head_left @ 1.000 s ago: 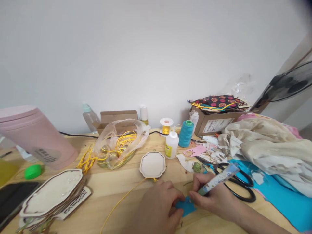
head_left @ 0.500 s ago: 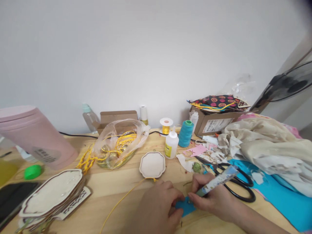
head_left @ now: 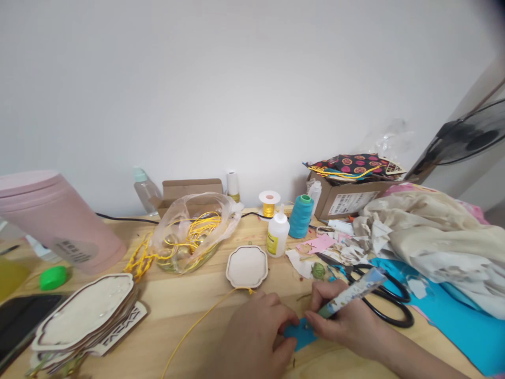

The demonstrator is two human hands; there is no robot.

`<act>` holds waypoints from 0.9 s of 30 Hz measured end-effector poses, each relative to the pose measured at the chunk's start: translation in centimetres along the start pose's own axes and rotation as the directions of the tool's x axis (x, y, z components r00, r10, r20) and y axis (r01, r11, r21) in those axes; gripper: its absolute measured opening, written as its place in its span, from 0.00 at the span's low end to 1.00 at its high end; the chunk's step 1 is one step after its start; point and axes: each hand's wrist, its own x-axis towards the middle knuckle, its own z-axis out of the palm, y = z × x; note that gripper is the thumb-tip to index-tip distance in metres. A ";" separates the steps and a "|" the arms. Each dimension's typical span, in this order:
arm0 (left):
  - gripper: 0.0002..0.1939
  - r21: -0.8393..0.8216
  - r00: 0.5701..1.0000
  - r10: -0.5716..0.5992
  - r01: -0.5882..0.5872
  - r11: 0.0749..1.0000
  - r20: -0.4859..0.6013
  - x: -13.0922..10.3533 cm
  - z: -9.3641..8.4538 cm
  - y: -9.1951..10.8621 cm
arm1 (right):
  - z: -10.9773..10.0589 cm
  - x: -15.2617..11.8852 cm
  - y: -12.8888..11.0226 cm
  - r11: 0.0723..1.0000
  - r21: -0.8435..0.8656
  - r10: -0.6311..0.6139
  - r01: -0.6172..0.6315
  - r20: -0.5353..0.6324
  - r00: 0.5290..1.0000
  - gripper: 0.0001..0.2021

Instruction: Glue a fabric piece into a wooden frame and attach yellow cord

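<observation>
My right hand point(head_left: 343, 321) is wrapped round a light blue patterned pen point(head_left: 357, 292), its tip end down at a small blue piece point(head_left: 302, 334) on the wooden table. With its fingertips, my left hand point(head_left: 260, 334) holds the left side of that blue piece; the thumb and forefinger are close together. Just beyond my left hand lies a scalloped white plaque point(head_left: 246, 267) with a dark rim, and a yellow cord point(head_left: 201, 318) runs from its lower edge toward me. Black-handled scissors point(head_left: 384, 295) lie right of the pen, partly behind it.
A glue bottle point(head_left: 278, 235) and teal thread cone point(head_left: 300, 217) stand behind the hands. Scraps, blue fabric point(head_left: 453, 326) and a cloth heap point(head_left: 442, 237) fill the right. At left are stacked plaques point(head_left: 84, 313), a phone point(head_left: 26, 321), a pink container point(head_left: 71, 226) and a plastic bag point(head_left: 193, 231).
</observation>
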 end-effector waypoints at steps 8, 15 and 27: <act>0.10 0.006 1.000 0.008 -0.008 1.000 -0.004 0.1 0.0 0.0 | 0.0 -0.1 -0.1 1.000 0.000 0.018 -0.018 0.002 1.000 0.09; 0.10 0.002 1.000 0.001 -0.001 1.000 0.002 0.1 -0.1 0.1 | 0.0 -0.2 0.0 1.000 0.010 0.021 -0.021 -0.004 1.000 0.09; 0.10 0.006 1.000 -0.003 0.003 1.000 0.010 0.0 -0.1 0.1 | -0.1 -0.1 0.0 0.999 0.030 0.021 -0.021 0.020 1.000 0.09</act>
